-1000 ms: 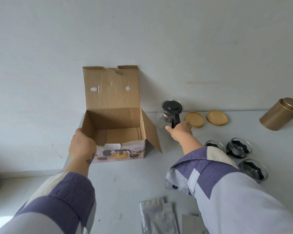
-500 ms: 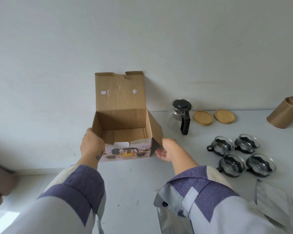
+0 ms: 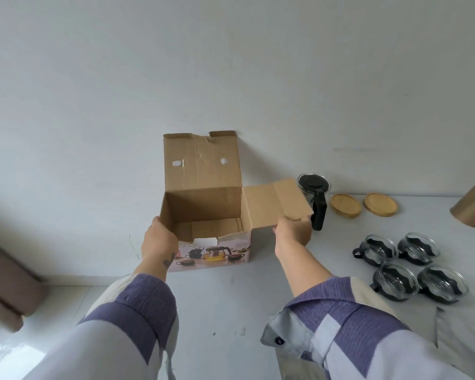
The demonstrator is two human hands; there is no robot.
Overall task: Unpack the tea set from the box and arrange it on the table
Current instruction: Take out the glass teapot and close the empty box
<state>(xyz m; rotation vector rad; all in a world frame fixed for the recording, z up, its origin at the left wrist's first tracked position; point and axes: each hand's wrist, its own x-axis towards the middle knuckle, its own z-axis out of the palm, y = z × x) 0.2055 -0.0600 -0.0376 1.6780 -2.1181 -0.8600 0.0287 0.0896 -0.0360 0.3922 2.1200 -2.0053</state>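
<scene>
Cardboard box (image 3: 206, 215) open on counter (image 3: 231, 303), inside bare. My left hand (image 3: 159, 239) grips its left wall; my right hand (image 3: 294, 231) pinches side flap (image 3: 277, 204) (swung outward). Glass teapot (image 3: 314, 198) behind flap, four glass cups (image 3: 407, 267) right.

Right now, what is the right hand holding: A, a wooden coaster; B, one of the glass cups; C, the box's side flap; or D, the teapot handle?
C: the right hand grips the edge of the side flap of the cardboard box, folded outward, while the teapot stands untouched behind it.
</scene>
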